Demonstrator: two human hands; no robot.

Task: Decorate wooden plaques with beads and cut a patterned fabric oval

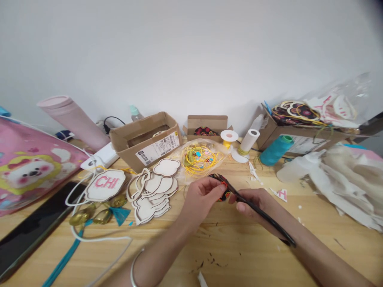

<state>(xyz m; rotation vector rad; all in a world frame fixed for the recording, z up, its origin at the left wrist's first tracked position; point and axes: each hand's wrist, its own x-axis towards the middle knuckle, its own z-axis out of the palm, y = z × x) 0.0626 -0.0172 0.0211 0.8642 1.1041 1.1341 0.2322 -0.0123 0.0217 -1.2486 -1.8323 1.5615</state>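
Patterned black piece (225,194) is pinched by left hand (201,198), steadied against slender black tool (267,221) gripped in right hand (254,199).

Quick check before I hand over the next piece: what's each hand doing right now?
Left hand: closed, pinching a patterned black piece.
Right hand: closed, holding a long black tool.

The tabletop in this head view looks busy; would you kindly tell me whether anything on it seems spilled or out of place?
Yes: small dark clippings are strewn over the wooden tabletop in the foreground, like stray debris, and a white scrap with pink lettering lies loose to the right.
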